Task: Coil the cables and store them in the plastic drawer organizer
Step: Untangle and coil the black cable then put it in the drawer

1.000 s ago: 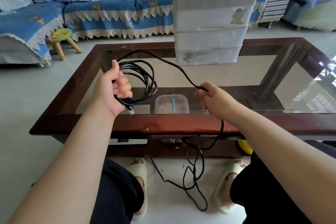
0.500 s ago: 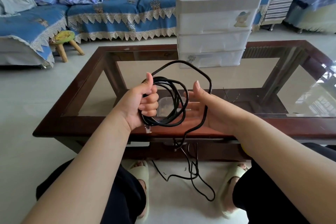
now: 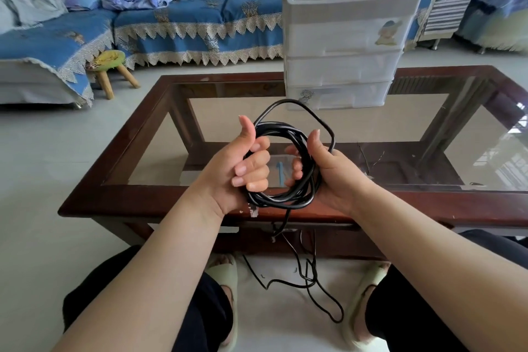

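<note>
A black cable is wound into a coil of several loops held above the near edge of the table. My left hand grips the coil's left side, thumb up, and a clear plug hangs just below it. My right hand curls its fingers round the right side of the coil, with one larger loop passing over it. The cable's loose tail drops under the table edge and lies tangled on the floor between my feet. The white plastic drawer organizer stands at the far side of the table, its drawers closed and its divided top tray open.
The glass-topped table has a dark wooden frame. A small clear box sits on the shelf beneath the glass. A blue-covered sofa and a small green stool stand beyond the table on the left.
My right hand swept left, laying a new loop onto the coil, and now grips its right side. My left hand brought the coil toward the centre. Less cable lies on the floor.
</note>
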Demonstrator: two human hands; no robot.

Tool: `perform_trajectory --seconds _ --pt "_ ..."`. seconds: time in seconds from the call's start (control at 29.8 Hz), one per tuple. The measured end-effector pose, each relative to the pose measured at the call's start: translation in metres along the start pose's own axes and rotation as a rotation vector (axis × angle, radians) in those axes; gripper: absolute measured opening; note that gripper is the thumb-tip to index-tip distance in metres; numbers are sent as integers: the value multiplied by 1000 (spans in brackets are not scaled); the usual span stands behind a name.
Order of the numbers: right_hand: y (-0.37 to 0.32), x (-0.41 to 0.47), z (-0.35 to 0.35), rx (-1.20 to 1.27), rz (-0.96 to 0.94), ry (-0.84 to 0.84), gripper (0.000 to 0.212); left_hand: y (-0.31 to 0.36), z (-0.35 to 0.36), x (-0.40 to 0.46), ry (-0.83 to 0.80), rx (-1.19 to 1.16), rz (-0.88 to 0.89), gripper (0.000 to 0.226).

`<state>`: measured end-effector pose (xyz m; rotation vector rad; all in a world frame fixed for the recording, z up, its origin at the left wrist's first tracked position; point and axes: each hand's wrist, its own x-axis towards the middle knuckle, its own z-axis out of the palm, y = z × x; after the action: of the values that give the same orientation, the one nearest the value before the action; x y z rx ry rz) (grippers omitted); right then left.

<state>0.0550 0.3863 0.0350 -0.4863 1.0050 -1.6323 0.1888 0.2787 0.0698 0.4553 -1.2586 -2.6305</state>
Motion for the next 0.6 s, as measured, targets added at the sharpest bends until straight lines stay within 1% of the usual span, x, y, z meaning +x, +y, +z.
perform_trajectory --seconds 0.03,0.1,0.17,0.2,0.23,0.34,0.44,0.54,0.6 --pt "3 3 -1 -84 -31 92 48 2 -1 2 33 -9 -15 57" --pt "5 9 -5 -205 -116 316 38 6 -5 4 90 -22 -20 59" --pt "-3 17 -15 -155 -184 494 31 13 -12 3 112 -42 -1 59" --pt "-13 20 -21 -139 -194 532 31 17 -15 2 111 -49 9 58" --pt "-23 21 -25 -155 -187 531 31 20 -18 -1 103 -54 19 56" --pt "-39 24 -37 -218 -100 453 34 28 -23 -6 63 -68 68 50" --pt "-28 25 -35 -322 30 427 35 30 -25 -6 27 -97 117 49" --pt "-10 24 -25 -477 127 402 45 29 -26 -3 28 -154 147 55" --pt "1 22 -17 -459 180 359 49 28 -27 -2 31 -191 175 53"
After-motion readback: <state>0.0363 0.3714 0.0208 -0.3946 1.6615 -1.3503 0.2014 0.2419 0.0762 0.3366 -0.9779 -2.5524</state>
